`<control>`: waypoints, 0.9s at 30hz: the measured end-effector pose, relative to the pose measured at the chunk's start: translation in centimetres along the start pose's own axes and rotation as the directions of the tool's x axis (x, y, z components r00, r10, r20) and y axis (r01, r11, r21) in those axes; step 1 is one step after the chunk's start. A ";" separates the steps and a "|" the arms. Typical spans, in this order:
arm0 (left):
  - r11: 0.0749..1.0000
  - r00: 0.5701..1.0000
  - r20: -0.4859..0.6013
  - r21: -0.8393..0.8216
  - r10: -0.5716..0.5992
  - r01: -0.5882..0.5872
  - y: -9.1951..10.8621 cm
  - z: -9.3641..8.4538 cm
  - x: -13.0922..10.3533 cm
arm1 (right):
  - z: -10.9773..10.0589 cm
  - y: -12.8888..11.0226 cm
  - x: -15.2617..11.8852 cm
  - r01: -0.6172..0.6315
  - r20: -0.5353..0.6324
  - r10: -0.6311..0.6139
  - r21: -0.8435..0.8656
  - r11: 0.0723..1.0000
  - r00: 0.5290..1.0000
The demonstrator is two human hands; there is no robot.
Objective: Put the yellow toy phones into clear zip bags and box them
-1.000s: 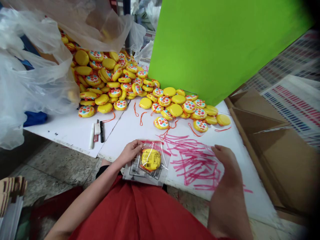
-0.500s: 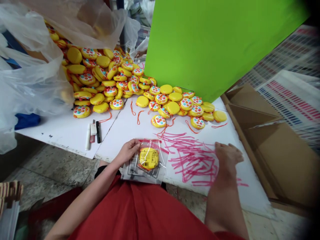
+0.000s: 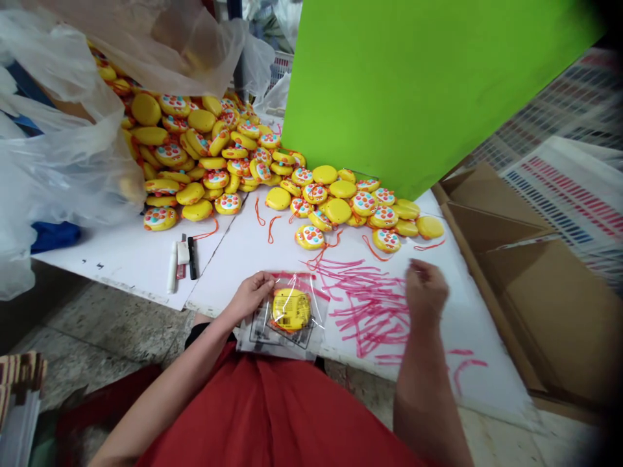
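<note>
Between thumb and fingers, my left hand (image 3: 256, 293) pinches the upper left edge of a clear plastic bag (image 3: 316, 311). Inside that bag lies a yellow round toy (image 3: 291, 309) with a printed barcode label, at the table's front edge. My right hand (image 3: 426, 285) is over the right part of the table, beside the pink marker scribbles (image 3: 372, 305). Its fingers are curled together and blurred; whether they hold anything small cannot be made out. A heap of yellow toys (image 3: 199, 120) with coloured dots and orange cords spreads across the back.
A green board (image 3: 413, 84) stands behind the toys. An open cardboard box (image 3: 559, 311) and white crates (image 3: 559, 188) are at the right. Markers (image 3: 191, 258) lie at the left front. Plastic sheeting (image 3: 63, 155) hangs at the left.
My right hand has moved a little left and its spread fingers have curled in. My left hand still holds the bag in nearly the same place.
</note>
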State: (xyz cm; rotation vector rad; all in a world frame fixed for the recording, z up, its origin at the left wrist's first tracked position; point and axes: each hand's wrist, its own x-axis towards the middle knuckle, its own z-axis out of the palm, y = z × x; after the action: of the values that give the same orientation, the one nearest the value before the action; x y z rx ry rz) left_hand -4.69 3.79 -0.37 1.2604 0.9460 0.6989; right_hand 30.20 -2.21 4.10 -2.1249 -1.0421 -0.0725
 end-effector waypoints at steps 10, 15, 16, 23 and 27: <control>1.000 0.999 -0.034 -0.002 0.029 -0.029 -0.3 0.0 -0.4 | 8.6 -8.0 -8.3 -0.118 0.696 -0.305 0.489 0.864 0.650; 0.994 1.000 0.018 -0.113 -0.007 0.009 0.4 -0.1 -0.5 | 7.3 -6.8 -7.6 -0.314 0.722 -0.240 0.542 0.780 0.649; 0.991 0.999 0.036 -0.129 -0.024 0.029 0.6 -0.2 -0.5 | 6.9 -6.5 -7.5 -0.347 0.725 -0.228 0.550 0.759 0.650; 0.977 0.992 -0.013 -0.178 -0.122 0.118 1.6 -0.2 -0.9 | 6.2 -5.1 -7.4 -0.333 0.721 -0.224 0.542 0.772 0.655; 0.979 0.997 0.013 -0.187 -0.074 0.075 1.8 -0.3 -0.9 | 6.4 -5.8 -7.4 -0.395 0.721 -0.175 0.546 0.739 0.670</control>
State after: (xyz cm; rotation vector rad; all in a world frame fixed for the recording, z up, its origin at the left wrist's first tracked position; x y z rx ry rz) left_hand -5.28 3.55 1.51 1.0557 0.8963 0.7085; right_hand 19.53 -0.67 0.43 -1.4915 -1.1122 1.1832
